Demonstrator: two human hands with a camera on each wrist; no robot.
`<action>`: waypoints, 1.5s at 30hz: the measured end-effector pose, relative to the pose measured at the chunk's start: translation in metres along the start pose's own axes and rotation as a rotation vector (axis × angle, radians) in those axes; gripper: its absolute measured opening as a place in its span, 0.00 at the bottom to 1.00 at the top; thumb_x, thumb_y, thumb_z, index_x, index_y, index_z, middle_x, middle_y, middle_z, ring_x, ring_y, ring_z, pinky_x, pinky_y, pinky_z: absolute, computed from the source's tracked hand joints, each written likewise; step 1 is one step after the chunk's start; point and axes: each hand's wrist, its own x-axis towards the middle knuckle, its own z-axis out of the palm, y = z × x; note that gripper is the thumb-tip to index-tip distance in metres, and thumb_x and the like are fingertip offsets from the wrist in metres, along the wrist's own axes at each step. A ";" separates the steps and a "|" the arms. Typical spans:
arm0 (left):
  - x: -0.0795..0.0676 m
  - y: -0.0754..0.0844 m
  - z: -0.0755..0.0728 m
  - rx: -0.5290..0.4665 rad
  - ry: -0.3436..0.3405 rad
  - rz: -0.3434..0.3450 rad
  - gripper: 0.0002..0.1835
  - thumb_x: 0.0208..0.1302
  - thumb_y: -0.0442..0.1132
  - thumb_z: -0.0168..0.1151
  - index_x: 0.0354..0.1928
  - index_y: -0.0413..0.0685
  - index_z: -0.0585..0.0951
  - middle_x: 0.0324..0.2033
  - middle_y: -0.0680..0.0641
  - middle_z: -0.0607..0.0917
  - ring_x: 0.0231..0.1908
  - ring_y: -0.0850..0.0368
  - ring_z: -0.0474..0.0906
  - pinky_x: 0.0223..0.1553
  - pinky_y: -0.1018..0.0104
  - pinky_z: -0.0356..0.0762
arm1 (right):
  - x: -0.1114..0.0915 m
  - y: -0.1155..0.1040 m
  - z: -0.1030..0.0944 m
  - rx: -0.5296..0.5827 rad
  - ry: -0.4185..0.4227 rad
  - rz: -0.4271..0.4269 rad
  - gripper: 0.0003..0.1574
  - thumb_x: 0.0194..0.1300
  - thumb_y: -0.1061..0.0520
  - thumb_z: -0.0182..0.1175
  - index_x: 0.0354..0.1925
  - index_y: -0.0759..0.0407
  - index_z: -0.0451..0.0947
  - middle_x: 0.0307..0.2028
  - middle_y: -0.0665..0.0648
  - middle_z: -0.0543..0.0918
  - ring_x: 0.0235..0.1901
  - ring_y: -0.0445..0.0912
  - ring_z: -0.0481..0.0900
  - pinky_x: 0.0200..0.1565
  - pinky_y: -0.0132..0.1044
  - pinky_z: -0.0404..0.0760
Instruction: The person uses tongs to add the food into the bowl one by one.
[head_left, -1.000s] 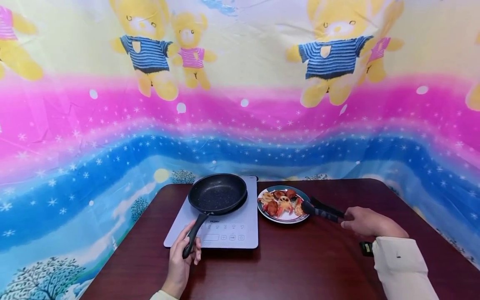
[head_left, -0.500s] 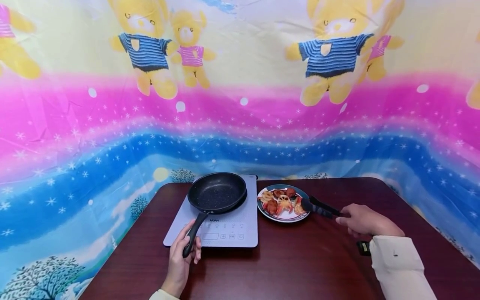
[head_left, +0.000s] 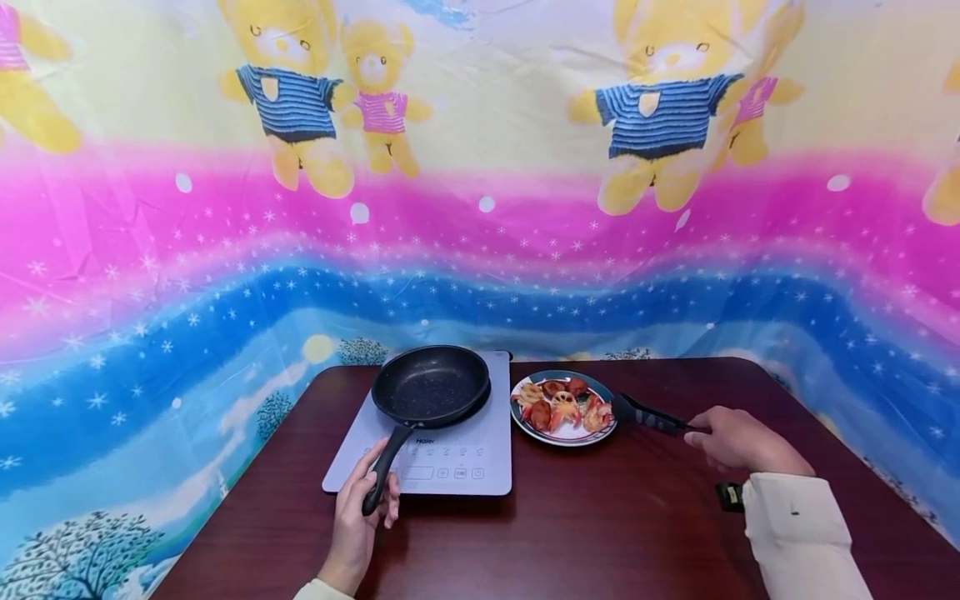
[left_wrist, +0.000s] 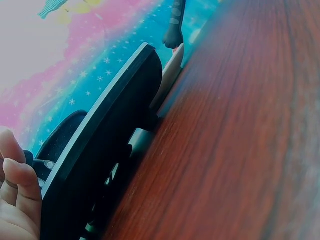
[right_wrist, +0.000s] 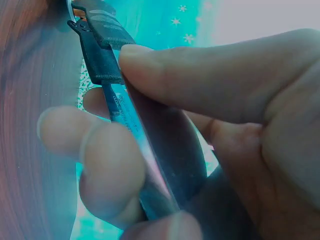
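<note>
My left hand (head_left: 360,508) grips the handle of a black frying pan (head_left: 431,387), whose bare speckled inside faces up over a white induction cooktop (head_left: 457,458). At the pan's right stands a plate (head_left: 557,440) with a dark green rim, bearing reddish shrimp-like pieces (head_left: 597,412), a lotus root slice (head_left: 565,400) and browned pieces (head_left: 540,414). My right hand (head_left: 735,442) holds tongs (head_left: 652,419) with black tips, which are close together at the plate's right edge, beside a shrimp-like piece. In the right wrist view, thumb and fingers lie along both metal arms (right_wrist: 131,117).
Everything stands on a dark red-brown table (head_left: 585,533) with rounded back corners. A printed cloth with teddy bears (head_left: 652,125) hangs behind it and along both sides. A small black device (head_left: 730,497) sits at the right wrist.
The arms of the tongs have come closer together, and their tips sit slightly further from the shrimp-like piece at the plate's right. The left hand and the pan stay in place.
</note>
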 end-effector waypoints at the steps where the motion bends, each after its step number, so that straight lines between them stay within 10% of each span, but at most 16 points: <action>1: 0.000 0.000 0.000 0.001 -0.001 0.000 0.25 0.76 0.37 0.35 0.68 0.28 0.58 0.26 0.46 0.77 0.18 0.60 0.72 0.13 0.59 0.62 | 0.000 0.000 0.000 -0.005 0.001 -0.002 0.24 0.70 0.58 0.53 0.57 0.76 0.71 0.18 0.55 0.74 0.18 0.46 0.72 0.28 0.41 0.71; 24: 0.001 0.000 0.000 0.005 0.010 -0.017 0.25 0.76 0.38 0.36 0.69 0.30 0.58 0.26 0.46 0.76 0.18 0.60 0.72 0.13 0.62 0.65 | -0.001 -0.007 -0.010 -0.088 0.143 0.048 0.29 0.73 0.50 0.50 0.62 0.70 0.69 0.20 0.52 0.72 0.21 0.46 0.69 0.24 0.41 0.65; 45: 0.000 0.002 0.006 0.036 -0.048 -0.137 0.29 0.73 0.33 0.46 0.73 0.36 0.54 0.22 0.50 0.75 0.19 0.63 0.70 0.18 0.72 0.70 | 0.023 -0.041 0.016 0.102 0.195 -0.004 0.24 0.74 0.51 0.50 0.59 0.66 0.73 0.22 0.53 0.74 0.21 0.47 0.70 0.23 0.39 0.66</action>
